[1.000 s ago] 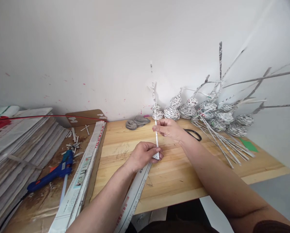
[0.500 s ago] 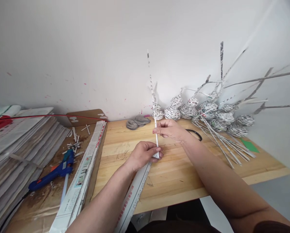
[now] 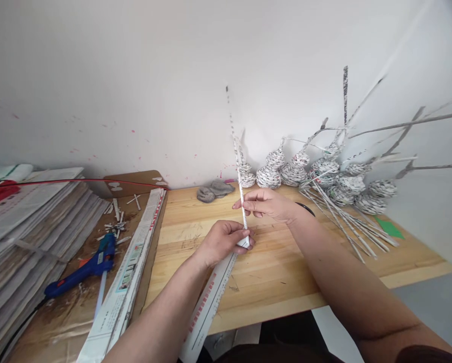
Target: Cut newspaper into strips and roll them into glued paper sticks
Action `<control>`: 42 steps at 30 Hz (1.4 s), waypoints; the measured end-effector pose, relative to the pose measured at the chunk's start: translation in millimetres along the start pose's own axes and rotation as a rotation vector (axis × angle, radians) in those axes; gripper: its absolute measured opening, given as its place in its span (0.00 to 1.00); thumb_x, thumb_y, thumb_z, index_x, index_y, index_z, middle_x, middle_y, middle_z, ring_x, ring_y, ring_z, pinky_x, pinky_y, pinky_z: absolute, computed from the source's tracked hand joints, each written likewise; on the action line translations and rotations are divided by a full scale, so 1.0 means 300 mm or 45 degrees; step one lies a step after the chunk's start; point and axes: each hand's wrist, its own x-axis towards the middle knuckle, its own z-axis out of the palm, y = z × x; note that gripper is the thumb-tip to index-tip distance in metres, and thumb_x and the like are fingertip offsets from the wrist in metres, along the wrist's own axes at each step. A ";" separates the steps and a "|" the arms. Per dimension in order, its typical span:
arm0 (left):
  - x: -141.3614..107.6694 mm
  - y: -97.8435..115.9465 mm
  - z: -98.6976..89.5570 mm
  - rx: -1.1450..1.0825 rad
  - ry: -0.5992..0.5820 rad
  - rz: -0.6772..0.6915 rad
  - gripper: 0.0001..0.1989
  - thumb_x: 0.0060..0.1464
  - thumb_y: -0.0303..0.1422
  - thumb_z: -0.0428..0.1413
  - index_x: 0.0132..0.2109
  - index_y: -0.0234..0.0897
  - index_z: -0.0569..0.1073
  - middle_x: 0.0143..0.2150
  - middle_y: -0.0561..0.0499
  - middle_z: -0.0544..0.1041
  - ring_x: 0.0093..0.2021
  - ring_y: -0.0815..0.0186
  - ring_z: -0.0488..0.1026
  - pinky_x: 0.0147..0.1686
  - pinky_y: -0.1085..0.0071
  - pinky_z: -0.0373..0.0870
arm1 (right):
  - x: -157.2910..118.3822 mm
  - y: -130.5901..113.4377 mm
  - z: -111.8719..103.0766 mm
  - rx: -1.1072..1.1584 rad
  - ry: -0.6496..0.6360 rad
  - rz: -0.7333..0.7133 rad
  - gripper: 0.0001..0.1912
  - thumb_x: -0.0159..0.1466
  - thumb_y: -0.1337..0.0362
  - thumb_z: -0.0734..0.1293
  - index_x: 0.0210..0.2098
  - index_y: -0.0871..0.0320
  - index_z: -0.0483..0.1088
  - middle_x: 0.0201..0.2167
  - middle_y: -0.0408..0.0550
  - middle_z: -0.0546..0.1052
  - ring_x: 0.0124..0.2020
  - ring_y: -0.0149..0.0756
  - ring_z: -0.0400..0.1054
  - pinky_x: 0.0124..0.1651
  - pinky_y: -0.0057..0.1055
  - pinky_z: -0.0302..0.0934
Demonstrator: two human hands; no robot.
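Observation:
A thin newspaper tube [image 3: 239, 171] rises from between my hands, leaning slightly left toward the wall. At its lower end it runs into a flat newspaper strip [image 3: 214, 297], which slants down past the table's front edge. My left hand [image 3: 228, 238] pinches the tube's base where the strip folds around it. Just above, my right hand [image 3: 265, 204] has thumb and fingers around the tube, a fingertip showing on its left side.
Woven newspaper gourds [image 3: 269, 176] line the wall, with loose paper tubes [image 3: 346, 222] before them. A grey glove [image 3: 214, 190] lies at the back. Left are a blue glue gun [image 3: 82, 275], folded newspaper strips [image 3: 135, 267] and a newspaper stack [image 3: 33, 247]. A green piece [image 3: 389, 228] lies right.
The tube has turned and its tip sits a little lower and farther left. My right hand's fingers have shifted around it. The hanging strip has swung slightly; my left hand stays put.

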 end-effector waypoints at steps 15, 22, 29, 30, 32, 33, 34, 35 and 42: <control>0.005 -0.005 0.002 0.068 0.037 0.030 0.17 0.50 0.44 0.59 0.35 0.30 0.78 0.33 0.45 0.78 0.30 0.67 0.71 0.32 0.71 0.70 | 0.001 0.000 0.018 -0.070 0.221 -0.016 0.17 0.50 0.54 0.75 0.24 0.61 0.72 0.17 0.37 0.64 0.19 0.22 0.51 0.21 0.24 0.43; -0.003 -0.007 0.005 0.176 0.029 0.040 0.18 0.53 0.45 0.56 0.35 0.32 0.78 0.35 0.45 0.78 0.32 0.66 0.72 0.33 0.71 0.70 | 0.005 0.004 0.025 -0.135 0.263 -0.043 0.18 0.52 0.51 0.73 0.23 0.60 0.68 0.19 0.38 0.66 0.21 0.25 0.53 0.22 0.25 0.45; 0.000 0.002 0.009 0.162 0.059 0.036 0.17 0.51 0.44 0.58 0.32 0.31 0.77 0.31 0.47 0.76 0.30 0.68 0.69 0.33 0.72 0.70 | 0.010 0.017 0.023 -0.111 0.320 -0.064 0.18 0.52 0.51 0.74 0.24 0.60 0.71 0.19 0.39 0.65 0.21 0.25 0.54 0.22 0.25 0.44; -0.001 0.004 0.009 0.156 0.054 0.026 0.17 0.51 0.44 0.58 0.31 0.30 0.77 0.30 0.47 0.76 0.30 0.68 0.69 0.33 0.71 0.70 | 0.008 0.014 0.021 -0.031 0.284 -0.040 0.18 0.53 0.50 0.73 0.27 0.61 0.73 0.19 0.40 0.66 0.21 0.25 0.55 0.22 0.25 0.43; -0.003 0.007 0.011 0.133 0.020 0.009 0.18 0.51 0.44 0.58 0.31 0.30 0.77 0.30 0.46 0.76 0.30 0.68 0.69 0.33 0.71 0.70 | 0.004 0.007 0.013 0.172 0.221 -0.015 0.18 0.56 0.50 0.71 0.32 0.60 0.76 0.21 0.41 0.67 0.22 0.26 0.58 0.20 0.25 0.41; -0.004 0.006 0.011 0.125 -0.015 0.001 0.18 0.51 0.44 0.58 0.31 0.30 0.77 0.31 0.46 0.76 0.29 0.68 0.69 0.33 0.71 0.70 | 0.002 0.003 0.009 0.272 0.211 -0.023 0.18 0.57 0.50 0.70 0.34 0.60 0.77 0.22 0.42 0.67 0.23 0.26 0.58 0.20 0.25 0.41; -0.005 0.005 0.012 0.119 -0.052 -0.005 0.18 0.51 0.44 0.58 0.31 0.30 0.77 0.31 0.46 0.76 0.29 0.68 0.69 0.32 0.71 0.70 | 0.000 0.001 0.003 0.354 0.219 -0.041 0.18 0.57 0.50 0.70 0.35 0.60 0.77 0.22 0.43 0.67 0.23 0.26 0.58 0.20 0.24 0.41; -0.007 0.004 0.013 0.114 -0.086 -0.011 0.18 0.51 0.44 0.58 0.32 0.30 0.77 0.32 0.46 0.77 0.29 0.68 0.70 0.32 0.71 0.69 | 0.000 -0.001 -0.002 0.411 0.242 -0.064 0.17 0.56 0.50 0.71 0.34 0.59 0.77 0.22 0.43 0.68 0.23 0.26 0.57 0.20 0.24 0.41; -0.013 0.005 0.024 0.145 -0.113 -0.054 0.17 0.49 0.44 0.59 0.31 0.30 0.77 0.31 0.45 0.77 0.29 0.67 0.71 0.29 0.72 0.68 | 0.005 -0.004 -0.015 0.469 0.433 -0.146 0.16 0.52 0.53 0.75 0.24 0.60 0.73 0.22 0.43 0.69 0.20 0.24 0.53 0.19 0.24 0.38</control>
